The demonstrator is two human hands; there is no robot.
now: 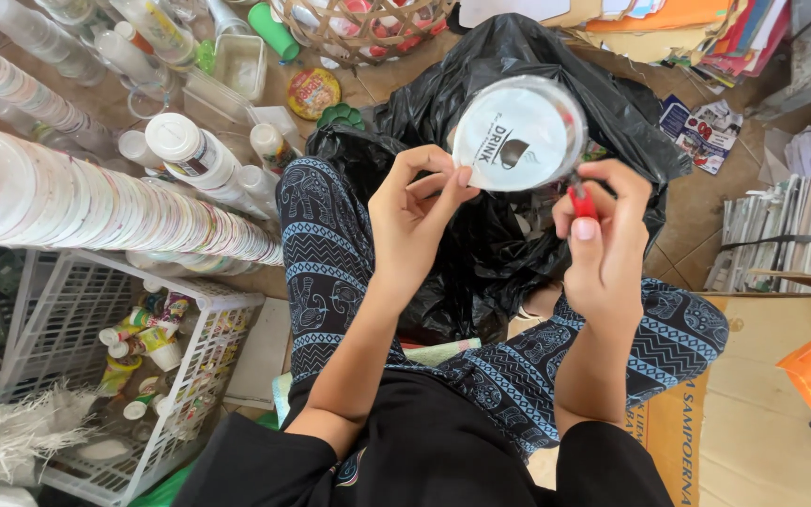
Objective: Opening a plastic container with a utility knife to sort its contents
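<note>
Left hand (412, 211) pinches white lid (518, 133); right hand (604, 235) grips red tool (581, 200)

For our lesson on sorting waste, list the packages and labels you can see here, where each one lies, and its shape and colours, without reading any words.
Plastic cup: held by the left hand over the black bag, round white printed seal.
Red tool: in the right hand, at the cup's rim.
White bottle: upper left floor, cylindrical, printed label.
Round lid: top centre, yellow and red.
Cardboard box: lower right, brown, printed.
</note>
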